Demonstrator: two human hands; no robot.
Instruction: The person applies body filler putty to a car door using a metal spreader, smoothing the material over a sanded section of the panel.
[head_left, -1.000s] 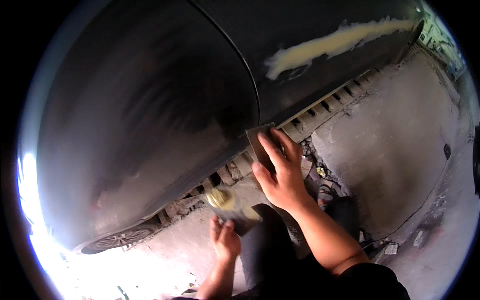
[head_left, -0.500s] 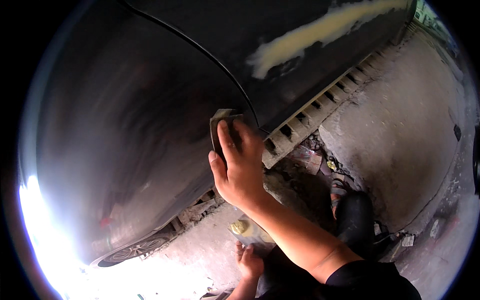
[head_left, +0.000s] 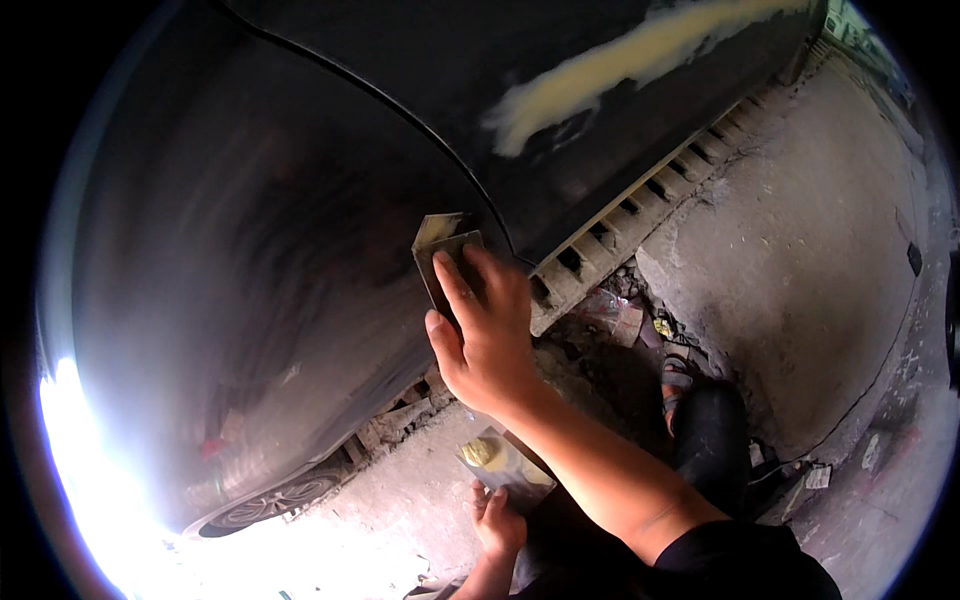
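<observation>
Dark car panels (head_left: 230, 230) curve over a rough concrete floor (head_left: 790, 280), with a person's two hands busy at their lower edge.
Bare fingers of the right hand (head_left: 492, 325) lie spread along a flat, dark spreader (head_left: 457, 249), grasping it against the lower part of the nearer panel, just left of the curved seam (head_left: 385, 98); whether its whole edge touches the paint I cannot tell. Lower down, near the right forearm, the left hand (head_left: 500, 522) grips a flat plate (head_left: 532, 482) by its near edge, a lump of yellow paste (head_left: 481, 452) on its far corner. Beyond the seam, a long yellow patch (head_left: 600, 75) crosses the other panel. Below it runs a slotted ledge (head_left: 612, 238); a wheel (head_left: 265, 503) shows at lower left.
</observation>
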